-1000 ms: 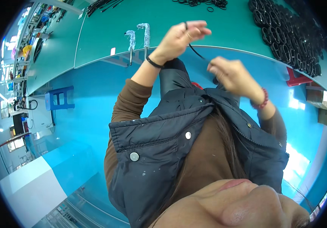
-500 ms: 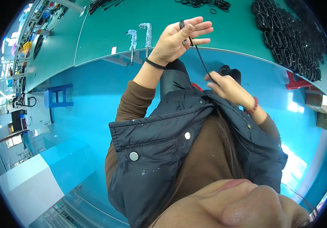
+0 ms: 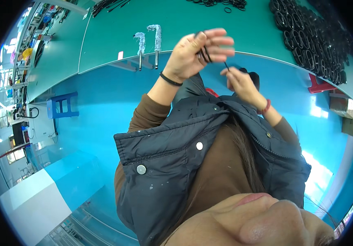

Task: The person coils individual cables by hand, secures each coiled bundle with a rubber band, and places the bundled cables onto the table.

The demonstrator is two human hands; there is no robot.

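Observation:
A thin black cable [image 3: 207,55] is looped round the palm and fingers of my left hand [image 3: 188,55], which is raised over the near edge of the green table [image 3: 184,20]. The fingers of that hand stretch out, with the thumb lying over the loops. Lower and to the right, my right hand [image 3: 244,85] pinches the cable close to the loops. Only a short stretch of cable shows between the two hands. To the left of my left hand, two bent rods with pale wrapping, one shorter [image 3: 140,45] and one longer [image 3: 156,39], stick out past the table edge.
Many coiled black cables [image 3: 303,45] cover the table's right side. Loose black rings [image 3: 228,10] and a bundle of black strands [image 3: 106,5] lie at the back. A blue stool [image 3: 63,105] stands left, a red stool [image 3: 319,83] right, with boxes [image 3: 343,107] near it.
My right hand has moved up, nearer to my left hand. More cable now loops round the left hand, and the free stretch between them is shorter.

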